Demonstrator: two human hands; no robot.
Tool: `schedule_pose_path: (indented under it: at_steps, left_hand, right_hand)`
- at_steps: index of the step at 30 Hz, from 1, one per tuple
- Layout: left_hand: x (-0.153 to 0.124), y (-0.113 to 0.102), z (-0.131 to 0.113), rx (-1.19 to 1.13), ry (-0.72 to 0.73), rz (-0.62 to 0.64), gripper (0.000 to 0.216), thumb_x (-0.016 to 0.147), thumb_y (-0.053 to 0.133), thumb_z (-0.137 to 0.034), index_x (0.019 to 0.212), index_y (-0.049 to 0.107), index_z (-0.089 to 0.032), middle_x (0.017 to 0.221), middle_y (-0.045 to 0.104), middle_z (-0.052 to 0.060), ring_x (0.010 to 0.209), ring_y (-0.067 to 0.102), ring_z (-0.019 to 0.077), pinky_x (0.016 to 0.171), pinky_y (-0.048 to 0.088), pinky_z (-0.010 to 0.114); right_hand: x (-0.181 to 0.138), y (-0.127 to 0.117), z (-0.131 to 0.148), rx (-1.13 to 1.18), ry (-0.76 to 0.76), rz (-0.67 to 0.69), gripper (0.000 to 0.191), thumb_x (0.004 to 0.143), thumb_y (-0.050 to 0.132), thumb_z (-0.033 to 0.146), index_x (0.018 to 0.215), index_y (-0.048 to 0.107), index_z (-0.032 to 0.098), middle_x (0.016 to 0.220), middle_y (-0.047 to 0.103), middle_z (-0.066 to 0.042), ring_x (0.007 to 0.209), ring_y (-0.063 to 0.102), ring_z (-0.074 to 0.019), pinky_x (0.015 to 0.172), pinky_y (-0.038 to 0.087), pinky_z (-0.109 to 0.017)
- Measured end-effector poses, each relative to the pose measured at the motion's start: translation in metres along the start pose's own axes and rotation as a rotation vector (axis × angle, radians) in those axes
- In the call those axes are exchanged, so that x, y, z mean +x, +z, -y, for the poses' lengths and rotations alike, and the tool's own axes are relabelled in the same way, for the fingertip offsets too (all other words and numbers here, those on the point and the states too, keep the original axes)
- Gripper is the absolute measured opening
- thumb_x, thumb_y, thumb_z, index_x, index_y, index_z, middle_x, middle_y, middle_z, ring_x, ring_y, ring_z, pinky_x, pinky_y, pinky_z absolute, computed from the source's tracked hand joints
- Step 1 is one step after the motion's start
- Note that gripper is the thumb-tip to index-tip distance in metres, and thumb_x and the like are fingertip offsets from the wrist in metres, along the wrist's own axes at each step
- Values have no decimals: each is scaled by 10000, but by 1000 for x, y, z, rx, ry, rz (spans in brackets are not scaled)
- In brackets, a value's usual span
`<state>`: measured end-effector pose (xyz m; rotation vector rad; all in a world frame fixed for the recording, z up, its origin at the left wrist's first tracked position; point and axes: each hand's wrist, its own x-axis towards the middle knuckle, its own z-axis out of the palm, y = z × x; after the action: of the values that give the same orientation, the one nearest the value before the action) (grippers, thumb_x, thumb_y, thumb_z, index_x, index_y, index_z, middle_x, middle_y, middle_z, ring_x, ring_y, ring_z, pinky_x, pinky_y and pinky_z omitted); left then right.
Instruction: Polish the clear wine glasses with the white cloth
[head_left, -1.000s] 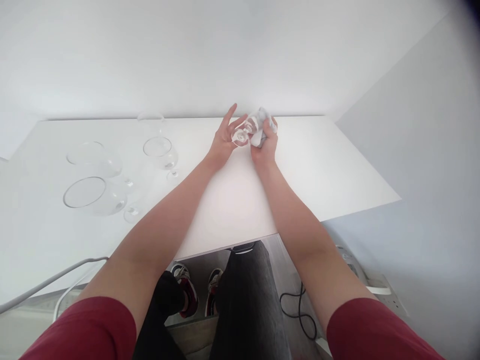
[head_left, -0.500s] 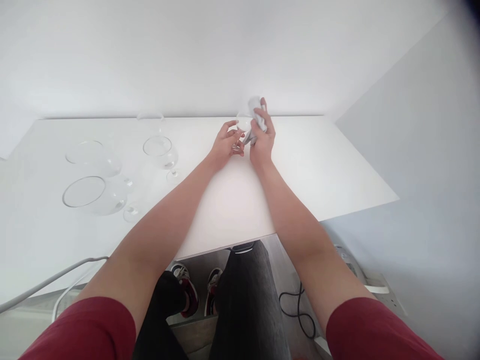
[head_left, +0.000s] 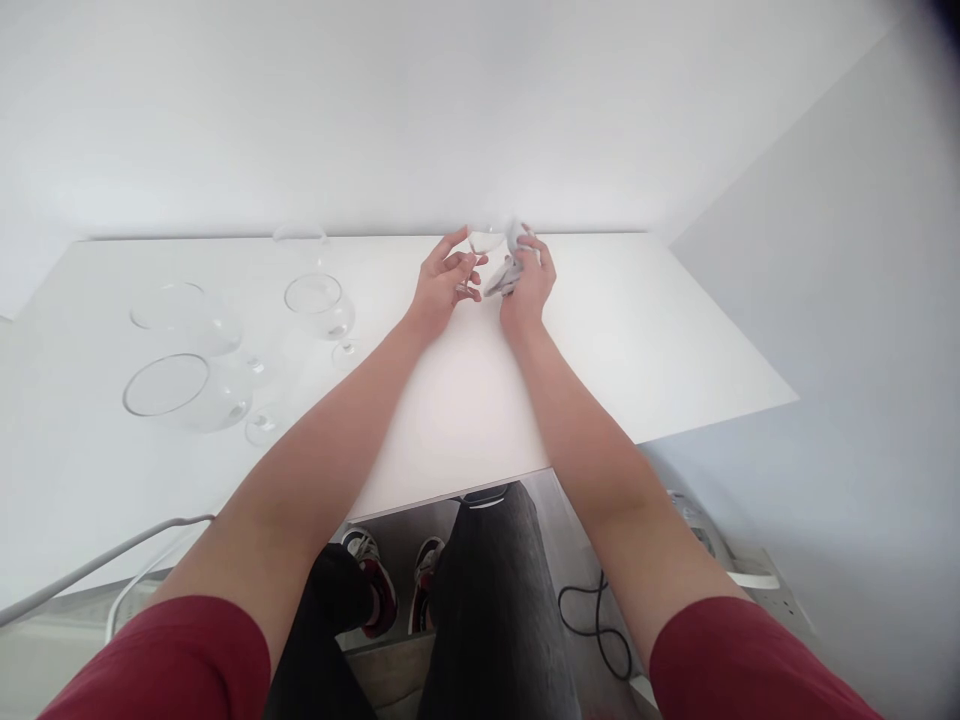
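Near the back of the white table [head_left: 465, 400], my left hand [head_left: 439, 290] is closed around the stem of a clear wine glass [head_left: 486, 240], which it holds bowl up. To the right of the glass, my right hand [head_left: 531, 280] grips a bunched grey-white cloth [head_left: 504, 276]. Part of the cloth sticks up beside the glass's bowl. Whether cloth and glass touch, I cannot tell. The fingers partly cover the stem and foot.
On the table's left stand several clear stemmed glasses, among them a front one [head_left: 187, 390] and one nearer my left arm [head_left: 319, 305]. A grey cable [head_left: 105, 560] crosses the lower left. A wall [head_left: 480, 120] rises behind the table.
My left hand and the glass have shifted slightly left. My right hand's cloth has come down from the bowl's upper side, and the gap between glass and cloth looks wider.
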<state>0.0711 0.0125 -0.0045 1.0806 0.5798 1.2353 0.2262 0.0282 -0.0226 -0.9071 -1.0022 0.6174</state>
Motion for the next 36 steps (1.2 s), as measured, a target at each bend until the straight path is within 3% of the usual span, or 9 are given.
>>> schedule_pose_path:
  at_steps: [3, 6, 9, 12, 17, 23, 29, 36]
  left_hand:
    - [0, -2, 2, 59, 66, -21, 560, 857, 840, -348, 1392, 674, -372, 947, 766, 9, 942, 711, 195, 708, 586, 279]
    - [2, -5, 4, 71, 143, -104, 523, 884, 816, -340, 1388, 682, -388, 874, 749, -10, 908, 699, 187, 779, 570, 295]
    - [5, -8, 5, 70, 206, -98, 457, 885, 817, -340, 1331, 721, -365, 817, 710, -14, 884, 692, 184, 800, 549, 299]
    - [7, -7, 6, 76, 230, -33, 409, 892, 803, -325, 1296, 742, -347, 805, 685, -11, 856, 679, 182, 809, 537, 305]
    - [8, -6, 8, 140, 205, -41, 387, 923, 704, -254, 1293, 725, -366, 929, 687, 10, 882, 649, 181, 836, 533, 310]
    - [6, -8, 9, 238, 119, -359, 124, 974, 571, -223, 1021, 668, -284, 1010, 643, 39, 993, 603, 186, 853, 501, 304]
    - [3, -4, 5, 264, 80, -351, 115, 961, 549, -194, 926, 633, -263, 1014, 616, 35, 914, 569, 174, 759, 458, 276]
    - [3, -4, 4, 249, 82, -317, 236, 1022, 517, -307, 828, 636, -243, 921, 575, 43, 835, 550, 168, 702, 442, 272]
  right_hand:
    - [4, 0, -9, 79, 143, 8, 523, 922, 497, 726, 880, 662, 231, 1151, 688, -96, 1084, 702, -272, 856, 608, -434]
    - [-6, 11, -1, 68, 193, 144, 490, 858, 664, 725, 876, 683, 236, 892, 667, -40, 859, 693, -213, 770, 603, -359]
    - [-17, 22, 11, 45, 188, 288, 512, 741, 832, 679, 1022, 734, 263, 849, 664, 12, 825, 687, -180, 790, 599, -323]
    - [-20, 24, 15, 64, 209, 308, 541, 683, 885, 655, 1022, 751, 255, 884, 703, 7, 856, 707, -182, 818, 601, -326]
    - [-20, 20, 21, -23, 110, 237, 371, 748, 861, 550, 896, 750, 228, 859, 713, 0, 814, 683, -171, 797, 584, -316]
    - [-18, 12, 29, -525, 56, 26, 274, 837, 704, 429, 899, 757, 167, 791, 686, -25, 766, 636, -201, 701, 536, -323]
    - [-11, -1, 26, -849, 131, -133, 197, 846, 645, 352, 910, 760, 205, 864, 738, -61, 835, 651, -243, 822, 534, -390]
    - [-9, -6, 23, -921, 195, -223, 199, 849, 639, 391, 835, 731, 215, 863, 724, -85, 961, 635, -292, 813, 534, -408]
